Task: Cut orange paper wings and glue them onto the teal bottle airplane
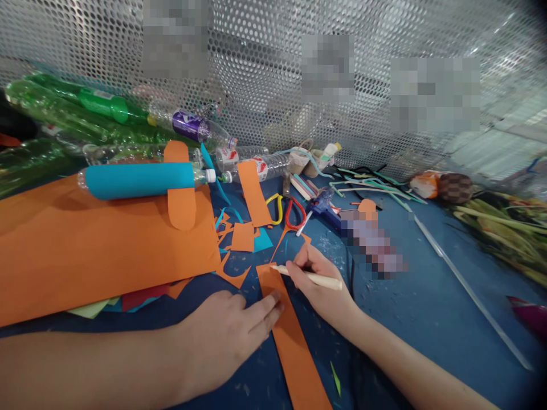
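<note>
Left grip (231,330) loosely spread, fingers laid on orange paper strip (299,359) on blue surface (410,319). Right grip (327,299), just beyond, pinches cream marker (330,281), its tip at the strip's far end. Past the right grip: red scissors handle (294,228), blue glue gun (327,210). Farther, to its left: blue-wrapped plastic bottle (139,182).

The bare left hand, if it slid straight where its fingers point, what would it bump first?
Probably the bare right hand, holding the slim cream-coloured pen, beyond the long orange paper strip; exact depth is unclear.
</note>
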Motion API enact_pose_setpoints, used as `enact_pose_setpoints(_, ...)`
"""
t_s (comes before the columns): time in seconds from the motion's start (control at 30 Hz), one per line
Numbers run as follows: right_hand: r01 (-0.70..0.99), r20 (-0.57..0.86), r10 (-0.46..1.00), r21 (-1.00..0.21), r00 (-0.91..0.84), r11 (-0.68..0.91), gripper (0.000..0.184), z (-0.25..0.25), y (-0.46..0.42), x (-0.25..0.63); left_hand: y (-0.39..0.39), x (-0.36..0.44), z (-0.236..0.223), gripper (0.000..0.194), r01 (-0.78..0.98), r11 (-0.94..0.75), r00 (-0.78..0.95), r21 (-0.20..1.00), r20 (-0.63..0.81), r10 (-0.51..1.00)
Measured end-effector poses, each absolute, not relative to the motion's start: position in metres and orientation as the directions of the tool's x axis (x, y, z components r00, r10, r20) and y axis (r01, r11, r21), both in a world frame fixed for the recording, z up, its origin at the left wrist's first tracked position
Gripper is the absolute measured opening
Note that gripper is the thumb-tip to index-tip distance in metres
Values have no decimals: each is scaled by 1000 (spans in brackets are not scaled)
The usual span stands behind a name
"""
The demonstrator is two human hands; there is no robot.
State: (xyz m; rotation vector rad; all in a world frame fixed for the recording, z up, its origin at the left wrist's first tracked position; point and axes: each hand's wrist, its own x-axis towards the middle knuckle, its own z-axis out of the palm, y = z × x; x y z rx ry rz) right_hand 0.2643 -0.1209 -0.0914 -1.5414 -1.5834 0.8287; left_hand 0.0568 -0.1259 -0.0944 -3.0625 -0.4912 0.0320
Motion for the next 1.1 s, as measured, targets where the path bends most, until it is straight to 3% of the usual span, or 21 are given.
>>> enact_pose_setpoints(1.1, 396, 87, 996, -915, 0, 80, 28, -84, -116, 274, -126, 56, -98, 60, 313, -949, 950, -35, -6, 313)
